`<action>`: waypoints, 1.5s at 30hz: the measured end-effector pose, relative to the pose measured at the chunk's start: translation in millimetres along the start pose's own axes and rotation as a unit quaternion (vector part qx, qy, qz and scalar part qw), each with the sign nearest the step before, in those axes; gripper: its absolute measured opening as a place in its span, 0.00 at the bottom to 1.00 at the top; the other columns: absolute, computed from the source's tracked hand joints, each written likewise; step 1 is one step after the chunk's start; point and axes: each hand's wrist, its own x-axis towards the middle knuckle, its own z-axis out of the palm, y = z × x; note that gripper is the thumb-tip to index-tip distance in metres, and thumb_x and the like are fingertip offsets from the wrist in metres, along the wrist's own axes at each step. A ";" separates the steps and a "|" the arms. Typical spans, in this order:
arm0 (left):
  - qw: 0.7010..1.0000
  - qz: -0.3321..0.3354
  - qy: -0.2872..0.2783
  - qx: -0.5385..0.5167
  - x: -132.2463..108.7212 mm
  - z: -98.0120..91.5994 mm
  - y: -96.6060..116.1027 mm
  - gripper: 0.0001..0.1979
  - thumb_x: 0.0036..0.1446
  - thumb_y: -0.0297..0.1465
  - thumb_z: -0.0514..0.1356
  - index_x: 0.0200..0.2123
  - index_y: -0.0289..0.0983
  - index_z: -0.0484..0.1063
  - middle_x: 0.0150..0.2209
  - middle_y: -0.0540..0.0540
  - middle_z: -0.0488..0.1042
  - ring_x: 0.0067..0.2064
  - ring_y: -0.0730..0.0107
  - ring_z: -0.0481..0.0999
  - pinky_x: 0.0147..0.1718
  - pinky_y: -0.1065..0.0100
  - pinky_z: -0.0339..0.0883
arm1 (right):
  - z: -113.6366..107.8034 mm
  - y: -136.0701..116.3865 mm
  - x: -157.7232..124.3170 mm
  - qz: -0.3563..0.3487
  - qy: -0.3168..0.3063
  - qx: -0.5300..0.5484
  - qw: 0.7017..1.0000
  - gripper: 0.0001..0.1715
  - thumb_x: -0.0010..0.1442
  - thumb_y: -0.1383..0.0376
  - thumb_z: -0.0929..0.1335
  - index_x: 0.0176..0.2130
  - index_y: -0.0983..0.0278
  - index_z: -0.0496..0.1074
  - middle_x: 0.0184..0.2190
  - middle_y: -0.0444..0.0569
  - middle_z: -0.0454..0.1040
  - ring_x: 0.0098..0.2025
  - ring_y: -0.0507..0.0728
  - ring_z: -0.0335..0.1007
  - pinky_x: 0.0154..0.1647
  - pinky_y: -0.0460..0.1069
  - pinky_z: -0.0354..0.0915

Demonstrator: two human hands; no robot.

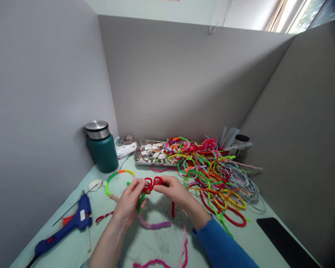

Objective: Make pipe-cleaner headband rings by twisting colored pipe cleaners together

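Note:
Above the middle of the table, my left hand [130, 201] and my right hand [171, 189] pinch a red pipe cleaner [148, 186] bent into small loops like a bow. Both hands are closed, thumb against fingers. From beneath my left hand a green, pink and purple fuzzy strip [156, 225] curves out to the right; its join with the red loops is partly hidden. Behind my left hand lies a multicoloured pipe-cleaner ring [108, 184]. A short red piece [173, 209] rests below my right hand, and a twisted dark red piece [104, 216] sits left of my left wrist.
A blue glue gun [72, 223] lies at left, near a green bottle [102, 149]. At the back stand a metal tray [156, 163] of small flat pieces and a tangled heap of pipe cleaners [209, 167]. A black flat object [284, 240] lies right; magenta pieces [156, 262] lie in front.

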 end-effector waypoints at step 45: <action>0.986 -0.017 -0.051 0.161 0.6 0.2 -5.9 0.18 0.49 0.43 0.61 0.22 0.33 0.70 0.12 0.59 0.49 0.16 0.83 0.44 0.16 0.72 0.34 | -10.5 -13.5 -5.2 -0.118 0.053 -0.174 0.976 0.04 0.53 0.71 0.67 0.30 0.66 0.73 0.28 0.45 0.73 0.31 0.52 0.67 0.34 0.46 0.62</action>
